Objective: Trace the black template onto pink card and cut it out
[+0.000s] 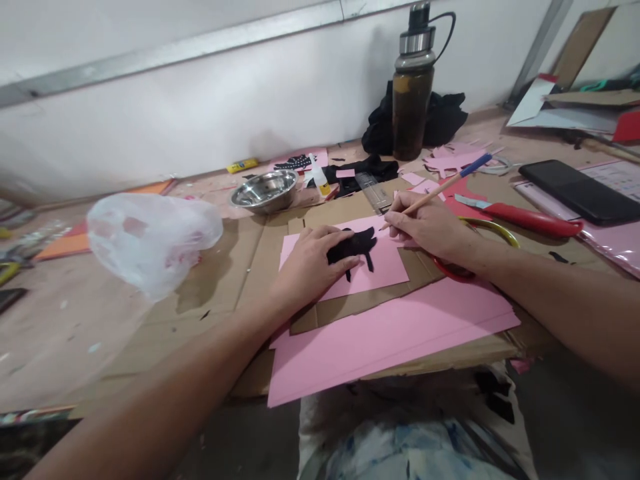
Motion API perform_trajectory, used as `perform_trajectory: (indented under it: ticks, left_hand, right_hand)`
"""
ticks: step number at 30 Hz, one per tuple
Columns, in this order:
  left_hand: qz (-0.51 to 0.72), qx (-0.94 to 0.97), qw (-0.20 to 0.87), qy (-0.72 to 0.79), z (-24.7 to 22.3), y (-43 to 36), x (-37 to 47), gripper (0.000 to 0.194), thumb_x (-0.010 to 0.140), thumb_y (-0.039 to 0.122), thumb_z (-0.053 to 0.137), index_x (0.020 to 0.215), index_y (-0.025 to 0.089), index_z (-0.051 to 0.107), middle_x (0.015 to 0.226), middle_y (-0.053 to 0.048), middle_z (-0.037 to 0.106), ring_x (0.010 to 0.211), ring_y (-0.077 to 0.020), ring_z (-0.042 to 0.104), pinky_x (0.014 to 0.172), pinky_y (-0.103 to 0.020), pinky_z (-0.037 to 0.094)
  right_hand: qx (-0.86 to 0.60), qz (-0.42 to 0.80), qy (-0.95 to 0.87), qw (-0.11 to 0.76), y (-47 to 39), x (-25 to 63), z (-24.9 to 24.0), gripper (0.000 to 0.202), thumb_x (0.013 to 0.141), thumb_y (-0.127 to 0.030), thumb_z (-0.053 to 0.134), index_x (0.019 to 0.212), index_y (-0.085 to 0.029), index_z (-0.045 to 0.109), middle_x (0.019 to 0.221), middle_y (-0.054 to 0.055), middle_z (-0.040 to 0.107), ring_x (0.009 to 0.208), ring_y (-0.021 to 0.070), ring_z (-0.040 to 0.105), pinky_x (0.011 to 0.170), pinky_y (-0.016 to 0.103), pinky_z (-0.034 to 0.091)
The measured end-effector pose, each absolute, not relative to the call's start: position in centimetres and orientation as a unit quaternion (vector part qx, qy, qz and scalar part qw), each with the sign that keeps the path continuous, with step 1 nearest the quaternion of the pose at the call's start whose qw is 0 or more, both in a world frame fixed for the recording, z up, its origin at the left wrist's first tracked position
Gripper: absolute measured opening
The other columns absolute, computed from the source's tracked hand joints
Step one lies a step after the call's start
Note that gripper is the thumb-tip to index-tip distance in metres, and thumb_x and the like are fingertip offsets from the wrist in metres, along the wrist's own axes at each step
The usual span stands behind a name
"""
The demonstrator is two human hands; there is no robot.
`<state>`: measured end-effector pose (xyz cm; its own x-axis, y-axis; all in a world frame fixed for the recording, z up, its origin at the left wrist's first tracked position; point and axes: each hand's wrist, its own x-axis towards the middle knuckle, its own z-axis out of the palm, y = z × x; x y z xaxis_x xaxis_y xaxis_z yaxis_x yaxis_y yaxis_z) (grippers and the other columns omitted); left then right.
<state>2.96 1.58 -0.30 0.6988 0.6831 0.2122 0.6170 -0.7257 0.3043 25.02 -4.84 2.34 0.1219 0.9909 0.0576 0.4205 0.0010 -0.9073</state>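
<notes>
A black animal-shaped cutout [361,243] lies on a small pink paper sheet [390,269]. My left hand [320,259] rests over its left part, fingers spread, pressing it and the sheet down. In my right hand [419,221] is a pencil [440,189] with a blue end, its tip close to the pink sheet just right of the cutout. Under the small sheet is a piece of cardboard [325,311], and larger pink sheets [400,333] lie beneath that, toward me. Red-handled scissors [490,230] lie partly hidden under my right wrist.
A plastic bag [150,233] sits left, beside a metal bowl [265,191]. Behind stand a glue bottle [319,177] and a dark drink bottle [413,100]. To the right lie a red-handled knife [530,219] and a black phone [583,190]. Pink scraps [457,160] lie near the wall.
</notes>
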Motion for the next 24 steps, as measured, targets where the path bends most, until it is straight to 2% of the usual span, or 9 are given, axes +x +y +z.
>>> perform_trajectory:
  ticks: [7, 10, 15, 18, 21, 24]
  left_hand:
    - [0.138, 0.914, 0.110, 0.364, 0.1, 1.8, 2.7, 0.050, 0.088, 0.052, 0.063, 0.132, 0.028, 0.062, 0.134, -0.009, 0.060, 0.123, -0.0301, 0.052, 0.105, -0.048, 0.043]
    - [0.122, 0.911, 0.113, 0.378, 0.1, 2.1, 2.6, 0.058, 0.086, 0.058, 0.063, 0.135, 0.029, 0.058, 0.134, -0.010, 0.059, 0.125, -0.0321, 0.050, 0.105, -0.051, 0.041]
    - [0.091, 0.911, 0.115, 0.386, 0.5, 3.2, 2.9, 0.068, 0.076, 0.067, 0.067, 0.130, 0.026, 0.061, 0.127, -0.012, 0.059, 0.121, -0.0353, 0.052, 0.100, -0.051, 0.043]
    - [0.084, 0.909, 0.138, 0.384, 0.8, 3.8, 3.2, 0.072, 0.070, 0.062, 0.074, 0.129, 0.022, 0.062, 0.125, -0.014, 0.062, 0.119, -0.0349, 0.054, 0.099, -0.048, 0.044]
    - [0.077, 0.910, 0.185, 0.363, 1.0, 4.3, 3.2, 0.065, 0.069, 0.056, 0.077, 0.123, 0.022, 0.065, 0.121, -0.011, 0.065, 0.109, -0.0299, 0.061, 0.092, -0.041, 0.047]
    - [0.070, 0.914, 0.180, 0.357, 1.2, 4.4, 3.0, 0.059, 0.067, 0.063, 0.076, 0.110, 0.023, 0.068, 0.111, -0.009, 0.068, 0.097, -0.0286, 0.064, 0.082, -0.038, 0.049]
  right_hand:
    - [-0.631, 0.318, -0.565, 0.426, -4.4, 25.6, 1.6, 0.018, 0.090, -0.025, 0.057, 0.076, -0.021, 0.047, 0.069, -0.001, 0.057, 0.064, 0.0115, 0.057, 0.055, 0.021, 0.046]
    - [-0.630, 0.337, -0.550, 0.433, -4.2, 25.7, 1.4, 0.018, 0.090, -0.024, 0.057, 0.076, -0.021, 0.046, 0.069, -0.001, 0.057, 0.063, 0.0108, 0.057, 0.056, 0.021, 0.048]
    - [-0.634, 0.319, -0.566, 0.419, -4.1, 25.9, 1.3, 0.018, 0.089, -0.023, 0.057, 0.075, -0.021, 0.046, 0.069, -0.001, 0.058, 0.061, 0.0104, 0.055, 0.052, 0.020, 0.045]
    - [-0.626, 0.315, -0.573, 0.424, -3.9, 26.2, 0.9, 0.015, 0.088, -0.023, 0.056, 0.076, -0.021, 0.047, 0.068, -0.001, 0.057, 0.060, 0.0105, 0.054, 0.050, 0.020, 0.042]
    - [-0.620, 0.311, -0.571, 0.440, -3.7, 26.5, 0.5, 0.012, 0.087, -0.024, 0.057, 0.078, -0.022, 0.050, 0.068, -0.002, 0.057, 0.057, 0.0101, 0.051, 0.048, 0.020, 0.039]
    - [-0.625, 0.304, -0.568, 0.442, -3.6, 26.6, 0.4, 0.012, 0.087, -0.025, 0.057, 0.078, -0.022, 0.050, 0.066, -0.002, 0.056, 0.055, 0.0101, 0.050, 0.047, 0.020, 0.038]
